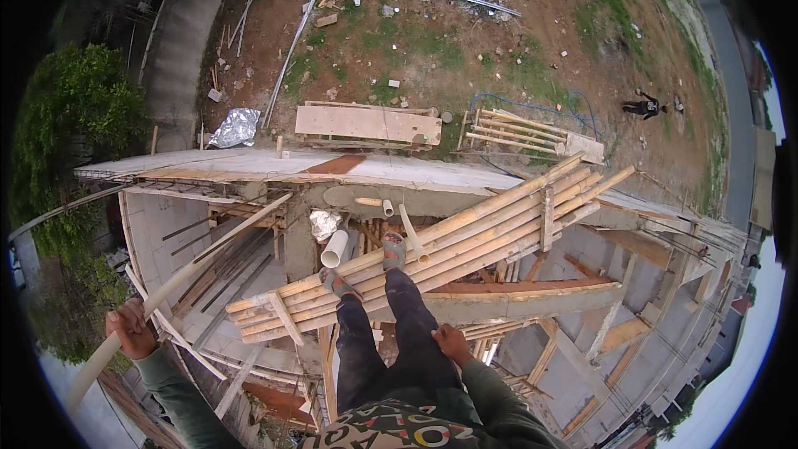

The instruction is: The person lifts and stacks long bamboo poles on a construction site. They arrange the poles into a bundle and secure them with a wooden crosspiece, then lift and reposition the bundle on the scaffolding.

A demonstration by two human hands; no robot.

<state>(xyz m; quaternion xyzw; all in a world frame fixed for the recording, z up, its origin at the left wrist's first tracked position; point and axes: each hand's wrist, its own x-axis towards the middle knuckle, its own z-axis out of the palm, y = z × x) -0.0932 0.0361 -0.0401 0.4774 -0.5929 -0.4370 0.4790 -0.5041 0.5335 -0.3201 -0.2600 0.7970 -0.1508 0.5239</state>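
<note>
A long pale pipe [199,266] is grasped by the left fingers [126,322], which are wrapped around it nearer its close end; from them it is slanted forward and to the right. Whether its far end is rested on anything cannot be told. The right fingers [445,338] are curled at the right thigh, well to the right of the left ones; whether anything is gripped in them cannot be told.

Ahead of the right fingers, a bamboo platform [499,224] is laid slantwise, its poles crossed by 2 battens [546,219]. On it 2 feet [394,251] are planted, ahead and to the left of the right fingers. Beyond the left foot a white tube [335,249] is seen, with crumpled foil [323,224] just beside it. A short tube [387,208] and a curved tube [409,229] are seen near the right foot.

Between the right fingers and the platform, a concrete beam [499,308] is stretched to the right. Far ahead of both sets of fingers, a board [370,125], a bamboo stack [519,131] and a foil sheet [236,127] are left on the ground. Farther right, a person [642,106] is seen.
</note>
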